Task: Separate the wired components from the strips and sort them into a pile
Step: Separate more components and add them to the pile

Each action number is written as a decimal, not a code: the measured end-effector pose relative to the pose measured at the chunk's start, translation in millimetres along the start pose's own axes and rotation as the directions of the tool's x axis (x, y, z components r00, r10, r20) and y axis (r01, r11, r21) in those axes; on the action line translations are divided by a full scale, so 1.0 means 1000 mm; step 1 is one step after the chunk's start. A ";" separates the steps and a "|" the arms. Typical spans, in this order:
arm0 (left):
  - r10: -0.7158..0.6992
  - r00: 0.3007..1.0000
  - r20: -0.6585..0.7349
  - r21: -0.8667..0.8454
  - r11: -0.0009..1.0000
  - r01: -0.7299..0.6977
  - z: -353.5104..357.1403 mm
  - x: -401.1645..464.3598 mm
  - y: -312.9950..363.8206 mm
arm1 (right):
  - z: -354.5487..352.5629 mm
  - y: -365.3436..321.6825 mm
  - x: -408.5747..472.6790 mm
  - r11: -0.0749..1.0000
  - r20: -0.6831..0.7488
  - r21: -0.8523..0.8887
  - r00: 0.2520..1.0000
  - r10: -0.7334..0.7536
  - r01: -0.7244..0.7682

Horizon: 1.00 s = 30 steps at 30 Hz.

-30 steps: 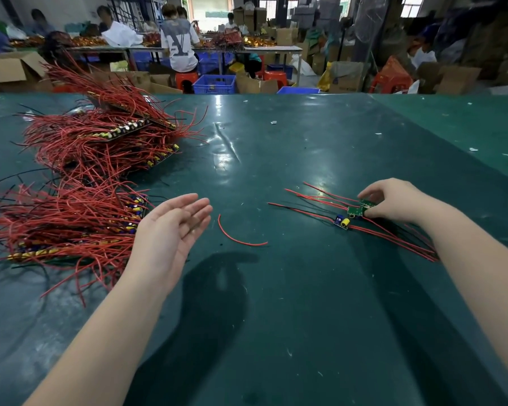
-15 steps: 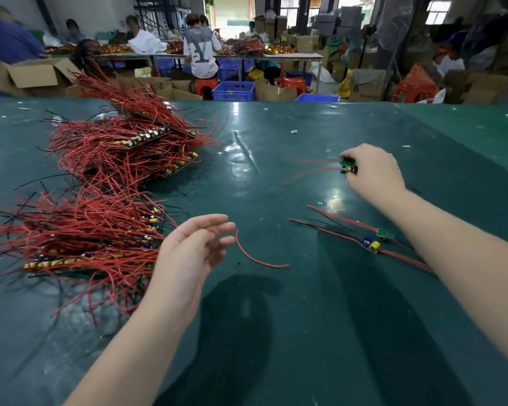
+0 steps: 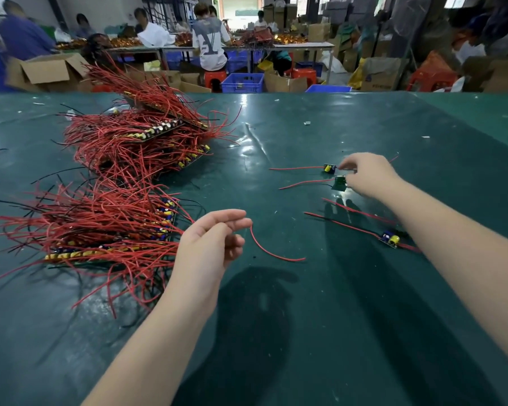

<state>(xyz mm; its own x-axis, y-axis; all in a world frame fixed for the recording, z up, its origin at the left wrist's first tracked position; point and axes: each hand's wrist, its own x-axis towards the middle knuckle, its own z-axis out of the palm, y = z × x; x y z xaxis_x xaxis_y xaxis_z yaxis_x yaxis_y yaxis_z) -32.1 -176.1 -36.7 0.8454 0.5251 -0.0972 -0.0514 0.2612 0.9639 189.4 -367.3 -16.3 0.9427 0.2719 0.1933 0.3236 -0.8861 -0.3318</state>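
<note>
Right hand (image 3: 367,174) on wired components (image 3: 339,181) — left hand (image 3: 208,244) empty.

Bright, even light from overhead and from windows at the back. White glare streaks on the glossy green tabletop (image 3: 364,317), strongest mid-far. Soft dark shadows under both forearms, falling toward the viewer. Wide-angle bend: far tabletop edge curves, corners stretched. Slight motion blur on right hand (image 3: 367,174); background ppl soft, smeared at left.
</note>
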 end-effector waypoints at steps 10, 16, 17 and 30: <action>0.006 0.999 0.040 0.016 1.000 -0.007 0.001 -0.003 -0.003 | -0.041 0.036 -0.098 0.939 0.315 -0.341 0.938 0.143 -0.029; 0.007 1.000 0.021 0.015 1.000 -0.007 0.001 -0.002 -0.003 | -0.032 0.029 -0.116 0.965 0.180 -0.262 0.980 0.080 -0.031; 0.010 1.000 0.019 0.008 1.000 -0.010 0.000 -0.002 -0.002 | -0.032 0.031 -0.117 0.964 0.160 -0.260 0.983 0.090 -0.046; 0.271 0.962 0.040 0.502 0.827 -0.254 -0.018 0.009 0.010 | -0.043 0.012 -0.134 0.950 0.007 -0.238 0.977 0.211 -0.204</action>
<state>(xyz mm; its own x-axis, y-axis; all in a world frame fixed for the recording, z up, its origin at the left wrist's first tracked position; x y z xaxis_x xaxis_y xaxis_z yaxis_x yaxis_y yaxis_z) -34.7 -154.2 -32.8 0.8203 0.5436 0.1777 0.0095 -0.3235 0.9462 63.2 -430.8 -6.8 0.9903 0.0812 0.1127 0.0962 -0.9862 -0.1347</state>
